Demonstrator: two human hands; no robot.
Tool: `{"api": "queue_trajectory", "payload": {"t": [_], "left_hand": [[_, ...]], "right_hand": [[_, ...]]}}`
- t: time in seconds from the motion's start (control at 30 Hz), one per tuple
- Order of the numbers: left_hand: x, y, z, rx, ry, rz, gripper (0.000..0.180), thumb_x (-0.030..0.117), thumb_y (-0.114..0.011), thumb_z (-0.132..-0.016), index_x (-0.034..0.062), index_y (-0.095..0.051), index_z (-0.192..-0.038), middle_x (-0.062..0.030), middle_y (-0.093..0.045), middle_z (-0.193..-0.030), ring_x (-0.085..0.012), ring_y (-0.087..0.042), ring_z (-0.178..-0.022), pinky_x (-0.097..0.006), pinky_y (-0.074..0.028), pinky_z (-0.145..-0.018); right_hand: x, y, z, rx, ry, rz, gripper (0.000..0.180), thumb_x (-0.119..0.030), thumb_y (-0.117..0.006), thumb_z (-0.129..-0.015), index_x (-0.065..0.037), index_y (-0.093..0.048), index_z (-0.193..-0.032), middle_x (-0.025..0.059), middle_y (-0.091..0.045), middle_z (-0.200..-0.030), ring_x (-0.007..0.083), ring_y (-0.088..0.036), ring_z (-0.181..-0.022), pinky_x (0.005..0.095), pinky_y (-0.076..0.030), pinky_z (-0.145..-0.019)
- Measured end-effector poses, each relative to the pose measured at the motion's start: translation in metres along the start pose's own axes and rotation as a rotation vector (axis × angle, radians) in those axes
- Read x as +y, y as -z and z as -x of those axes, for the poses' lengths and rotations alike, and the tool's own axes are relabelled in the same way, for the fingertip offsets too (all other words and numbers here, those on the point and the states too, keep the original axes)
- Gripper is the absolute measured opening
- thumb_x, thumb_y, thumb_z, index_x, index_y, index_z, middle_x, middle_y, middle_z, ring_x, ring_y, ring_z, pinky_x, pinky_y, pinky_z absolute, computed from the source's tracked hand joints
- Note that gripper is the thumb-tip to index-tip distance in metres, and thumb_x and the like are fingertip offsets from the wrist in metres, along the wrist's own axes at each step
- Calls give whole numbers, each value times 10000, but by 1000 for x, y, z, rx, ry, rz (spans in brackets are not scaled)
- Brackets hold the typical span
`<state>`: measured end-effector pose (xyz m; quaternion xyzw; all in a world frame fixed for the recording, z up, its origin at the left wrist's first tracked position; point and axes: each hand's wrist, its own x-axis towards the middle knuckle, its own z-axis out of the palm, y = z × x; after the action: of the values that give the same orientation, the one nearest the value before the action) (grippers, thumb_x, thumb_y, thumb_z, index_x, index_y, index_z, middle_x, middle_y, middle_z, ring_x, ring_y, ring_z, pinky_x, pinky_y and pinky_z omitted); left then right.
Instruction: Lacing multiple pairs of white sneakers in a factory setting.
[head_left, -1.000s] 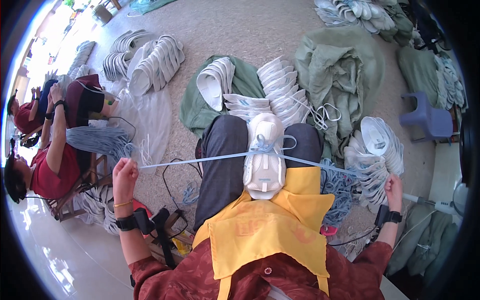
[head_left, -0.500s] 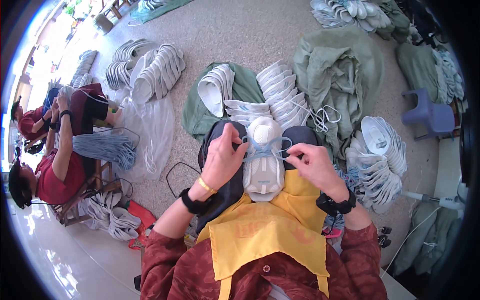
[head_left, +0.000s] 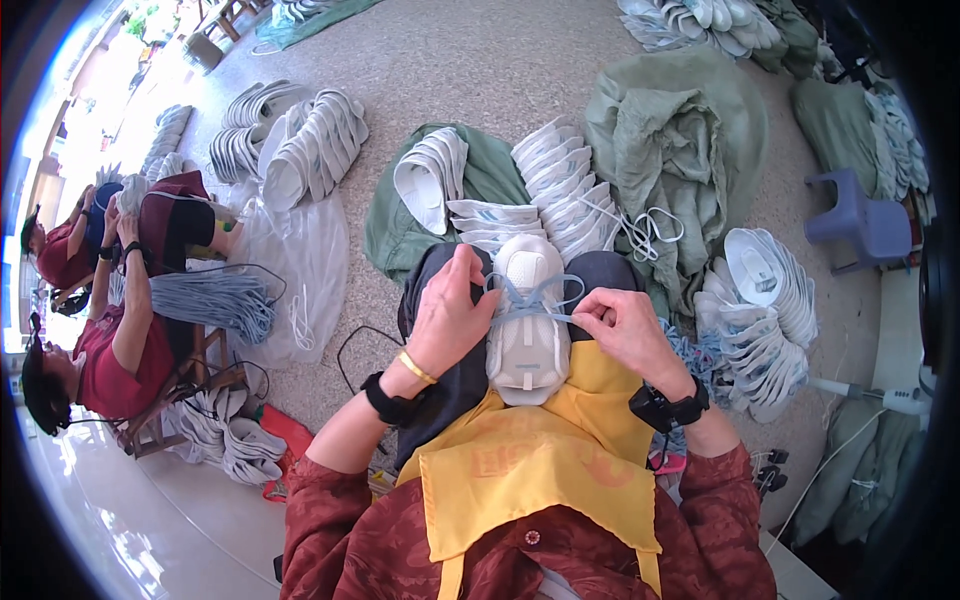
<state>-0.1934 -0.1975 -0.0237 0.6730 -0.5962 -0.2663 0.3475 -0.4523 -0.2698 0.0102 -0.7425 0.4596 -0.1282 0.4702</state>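
Note:
A white shoe upper lies lengthwise between my thighs, over dark trousers and a yellow apron. Across its middle runs a light blue shoelace, crossed and looped out to both sides. My left hand is closed, thumb and forefinger pinching the lace at the upper's left edge. On the other side my right hand pinches the lace between thumb and fingertips, just right of the upper. The exact lace ends inside the fingers are hidden.
Nested white uppers lie beyond my knees on green cloth. Another stack is at right, near a purple stool. A crumpled green sack lies ahead. At left, co-workers in red sit beside a blue lace bundle.
Both hands keep their pinch on the lace, with only slight shifts. The lace loops look nearly the same. The co-workers at left have moved their hands a little.

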Motion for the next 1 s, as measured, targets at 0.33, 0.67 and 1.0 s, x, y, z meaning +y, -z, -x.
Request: {"api": "queue_trajectory", "payload": {"t": [0.33,0.67,1.0], "left_hand": [[8,-15,-11,-95,-64,-322,269,-51,-641,-808,44,-565,-1049,-168,-591,-958,-444,-624,-833,-540,-492,-682],[34,36,7,-213,-50,172,146,-28,-677,-837,15,-552,-898,-35,-491,-643,-131,-493,-534,-314,-390,-522],[11,27,13,-330,-39,147,153,49,-705,-919,17,-558,-893,-3,-483,-671,-96,-465,-583,-301,-397,-561]], "right_hand": [[9,-4,2,38,2,-15,129,-108,-757,-923,19,-753,-944,34,-701,-714,44,-548,-531,252,-419,-510],[11,-4,4,53,10,-14,119,-106,-772,-899,10,-747,-911,59,-712,-737,85,-572,-541,270,-447,-528],[13,-5,4,34,39,-26,133,-104,-778,-898,19,-730,-893,39,-681,-715,54,-553,-550,254,-424,-516]]}}
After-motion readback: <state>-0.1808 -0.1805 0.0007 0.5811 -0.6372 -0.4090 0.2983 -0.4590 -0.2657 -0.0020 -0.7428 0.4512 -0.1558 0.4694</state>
